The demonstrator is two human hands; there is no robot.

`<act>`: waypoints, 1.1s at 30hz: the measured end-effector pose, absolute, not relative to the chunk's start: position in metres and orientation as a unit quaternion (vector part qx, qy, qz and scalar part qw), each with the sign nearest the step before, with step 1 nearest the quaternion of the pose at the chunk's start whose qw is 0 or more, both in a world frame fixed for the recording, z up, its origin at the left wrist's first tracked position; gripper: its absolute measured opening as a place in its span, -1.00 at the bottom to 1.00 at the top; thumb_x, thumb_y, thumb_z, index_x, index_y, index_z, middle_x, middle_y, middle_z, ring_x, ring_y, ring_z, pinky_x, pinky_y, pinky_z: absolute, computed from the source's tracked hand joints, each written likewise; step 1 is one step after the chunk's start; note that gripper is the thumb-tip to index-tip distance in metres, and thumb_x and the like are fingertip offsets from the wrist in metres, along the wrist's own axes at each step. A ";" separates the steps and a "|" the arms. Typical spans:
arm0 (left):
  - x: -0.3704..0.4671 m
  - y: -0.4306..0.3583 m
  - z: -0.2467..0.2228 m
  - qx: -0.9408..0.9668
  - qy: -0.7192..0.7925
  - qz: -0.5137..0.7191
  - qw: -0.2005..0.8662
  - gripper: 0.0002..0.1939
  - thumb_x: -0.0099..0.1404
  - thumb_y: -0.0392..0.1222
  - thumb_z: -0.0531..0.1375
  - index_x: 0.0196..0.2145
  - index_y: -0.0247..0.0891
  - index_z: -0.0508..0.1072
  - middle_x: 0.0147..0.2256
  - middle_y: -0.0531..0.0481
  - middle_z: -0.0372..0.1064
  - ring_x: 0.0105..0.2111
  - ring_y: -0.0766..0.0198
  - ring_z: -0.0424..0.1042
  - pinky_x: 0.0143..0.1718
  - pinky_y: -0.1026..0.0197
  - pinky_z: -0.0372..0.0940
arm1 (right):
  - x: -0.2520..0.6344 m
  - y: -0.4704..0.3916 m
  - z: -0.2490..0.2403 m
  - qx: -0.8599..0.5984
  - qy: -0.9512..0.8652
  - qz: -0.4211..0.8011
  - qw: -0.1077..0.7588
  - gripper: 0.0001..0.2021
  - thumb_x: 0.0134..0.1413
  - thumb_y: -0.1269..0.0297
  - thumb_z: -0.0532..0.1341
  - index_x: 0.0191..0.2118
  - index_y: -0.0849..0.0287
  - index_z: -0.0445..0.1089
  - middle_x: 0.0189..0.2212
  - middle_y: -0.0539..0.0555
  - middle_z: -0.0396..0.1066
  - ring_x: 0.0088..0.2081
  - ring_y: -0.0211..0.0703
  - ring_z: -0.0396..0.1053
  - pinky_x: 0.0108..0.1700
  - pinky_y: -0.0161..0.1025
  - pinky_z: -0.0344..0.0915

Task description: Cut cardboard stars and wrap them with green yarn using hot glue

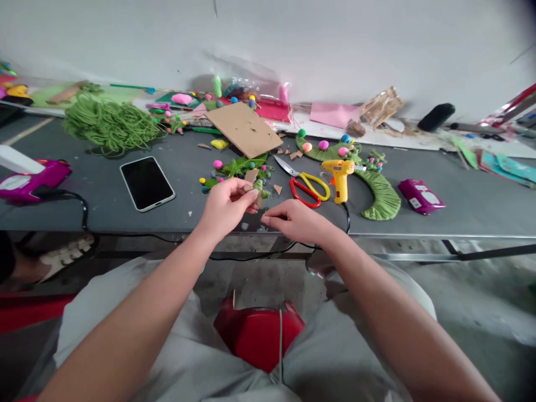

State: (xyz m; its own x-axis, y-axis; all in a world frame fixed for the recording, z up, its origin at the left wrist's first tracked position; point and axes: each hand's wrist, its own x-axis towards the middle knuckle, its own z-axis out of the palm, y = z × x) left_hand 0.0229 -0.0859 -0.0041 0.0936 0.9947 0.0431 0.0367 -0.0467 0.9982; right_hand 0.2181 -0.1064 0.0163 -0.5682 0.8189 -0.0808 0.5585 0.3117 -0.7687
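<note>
My left hand (230, 204) pinches a small cardboard piece partly wrapped in green yarn (260, 191), above the table's front part. Just to its right, my right hand (293, 218) is closed, thumb against fingers, with the fingertips low near the table edge; what they hold is too small to make out. Behind my hands lie green yarn shapes with colored pompoms (240, 166) and a cardboard scrap (277, 190). Scissors with red and yellow handles (307, 190) rest to the right, beside a yellow glue gun (341, 181).
A green yarn heap (111, 123) and a phone (147, 184) are at left. A cardboard sheet (245, 129) lies behind. To the right are a green wrapped crescent (380, 195) and a purple packet (421, 195). A black cable (234, 258) hangs below the table edge.
</note>
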 end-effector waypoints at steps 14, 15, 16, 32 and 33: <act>0.020 -0.088 0.004 0.613 0.441 0.329 0.567 -0.79 0.20 -0.14 0.37 -0.26 -0.29 0.50 -0.54 0.01 0.43 -0.60 0.31 0.39 -0.59 0.27 0.30 | 0.246 -0.076 0.033 -0.471 -0.790 0.369 0.132 -0.69 0.17 0.13 0.17 -0.34 0.23 0.57 -0.57 -0.07 0.09 -0.48 -0.31 -0.01 -0.40 -0.25 -0.02; 0.020 -0.087 0.003 0.637 0.453 0.314 0.540 -0.80 0.21 -0.14 0.35 -0.27 -0.28 0.50 -0.54 0.01 0.44 -0.60 0.30 0.39 -0.59 0.26 0.31 | 0.246 -0.074 0.036 -0.477 -0.791 0.361 0.125 -0.68 0.16 0.12 0.18 -0.35 0.24 0.58 -0.58 -0.07 0.08 -0.48 -0.31 -0.01 -0.40 -0.25 -0.02; 0.020 -0.087 0.002 0.655 0.463 0.305 0.513 -0.81 0.22 -0.14 0.35 -0.27 -0.27 0.49 -0.53 0.01 0.44 -0.61 0.29 0.40 -0.59 0.24 0.33 | 0.247 -0.073 0.038 -0.485 -0.792 0.352 0.117 -0.68 0.15 0.12 0.18 -0.37 0.24 0.58 -0.59 -0.08 0.08 -0.49 -0.31 0.00 -0.40 -0.25 -0.02; 0.019 -0.085 -0.004 0.677 0.516 0.392 0.349 -0.89 0.30 -0.16 0.25 -0.25 -0.23 0.44 -0.44 0.01 0.51 -0.49 0.22 0.52 -0.42 0.19 0.42 | 0.215 -0.099 0.033 -0.490 -0.806 0.306 0.128 -0.73 0.28 0.27 0.07 -0.41 0.19 0.41 -0.44 0.02 0.39 -0.39 -0.26 0.23 -0.32 -0.27 0.05; 0.020 -0.085 -0.005 0.662 0.514 0.407 0.362 -0.88 0.29 -0.16 0.26 -0.25 -0.23 0.44 -0.44 0.01 0.50 -0.49 0.22 0.52 -0.42 0.18 0.43 | 0.213 -0.103 0.030 -0.496 -0.806 0.295 0.131 -0.73 0.29 0.27 0.07 -0.43 0.18 0.38 -0.44 0.02 0.38 -0.39 -0.26 0.22 -0.33 -0.27 0.03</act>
State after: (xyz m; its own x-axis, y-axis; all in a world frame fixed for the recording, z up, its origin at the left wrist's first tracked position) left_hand 0.0202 -0.0852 -0.0048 0.1401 0.9759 0.1674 0.3854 -0.2094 0.8987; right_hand 0.2127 -0.1025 0.0298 -0.4735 0.8770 -0.0814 0.7224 0.3338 -0.6056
